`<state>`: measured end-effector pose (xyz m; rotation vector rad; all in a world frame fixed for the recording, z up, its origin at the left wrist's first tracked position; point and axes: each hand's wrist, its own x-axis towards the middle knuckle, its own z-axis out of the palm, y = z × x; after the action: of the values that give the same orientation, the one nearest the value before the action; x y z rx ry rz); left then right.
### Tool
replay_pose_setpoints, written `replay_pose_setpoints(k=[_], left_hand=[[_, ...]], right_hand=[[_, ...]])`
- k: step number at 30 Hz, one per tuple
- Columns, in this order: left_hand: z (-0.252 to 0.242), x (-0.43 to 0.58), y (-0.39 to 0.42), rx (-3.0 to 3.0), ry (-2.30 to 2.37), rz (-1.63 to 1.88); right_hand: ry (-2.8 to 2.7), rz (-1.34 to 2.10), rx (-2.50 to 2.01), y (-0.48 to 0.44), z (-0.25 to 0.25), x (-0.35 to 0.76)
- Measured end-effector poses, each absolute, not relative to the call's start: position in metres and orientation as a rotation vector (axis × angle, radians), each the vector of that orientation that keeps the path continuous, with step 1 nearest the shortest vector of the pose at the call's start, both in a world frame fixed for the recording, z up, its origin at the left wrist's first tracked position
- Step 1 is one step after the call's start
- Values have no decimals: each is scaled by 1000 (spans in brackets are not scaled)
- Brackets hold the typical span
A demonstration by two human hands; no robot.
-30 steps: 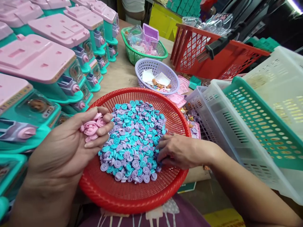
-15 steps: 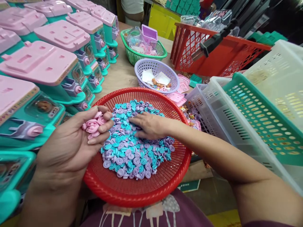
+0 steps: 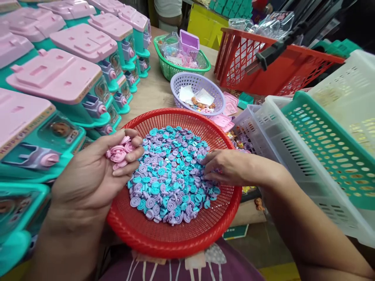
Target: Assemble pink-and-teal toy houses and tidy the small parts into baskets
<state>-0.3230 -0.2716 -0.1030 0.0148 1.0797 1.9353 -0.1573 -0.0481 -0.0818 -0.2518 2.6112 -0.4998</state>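
Observation:
My left hand (image 3: 90,179) is closed around several small pink plastic knobs (image 3: 118,154) with a swirled face, palm up at the left rim of a round red basket (image 3: 172,249). Inside the basket lies a wide heap of small turquoise and lilac knobs (image 3: 164,191), each with rings on its face. At the heap's right side, my right hand (image 3: 234,168) reaches in over the rim, its bent fingers somewhat apart and touching the pieces. Its fingertips are partly hidden among them, and no piece shows gripped there.
Rows of pink-topped turquoise toy houses (image 3: 55,76) stand on the left. Behind the basket are a lilac bowl (image 3: 218,99) and a green basket (image 3: 166,70). A red crate (image 3: 249,74) and stacked white and green baskets (image 3: 331,156) border the right side.
My right hand has moved from the middle of the heap to its right side, spreading the knobs and leaving the middle thinner. My left hand still holds the pink knobs.

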Motion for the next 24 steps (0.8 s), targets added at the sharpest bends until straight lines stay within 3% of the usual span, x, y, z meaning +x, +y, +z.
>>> replay_pose_setpoints(k=[8,16,24], left_hand=[[-99,-323,-272,41,975,1963],[-97,-324,-271,-16,963,2012],[-99,-326,-269,-17,957,2027]], right_hand=[[2877,-513,73,-43,-111,-238],[2678,-515,-290,-84,-134,-295],[2946,-610,-368,-79,-127,-268]])
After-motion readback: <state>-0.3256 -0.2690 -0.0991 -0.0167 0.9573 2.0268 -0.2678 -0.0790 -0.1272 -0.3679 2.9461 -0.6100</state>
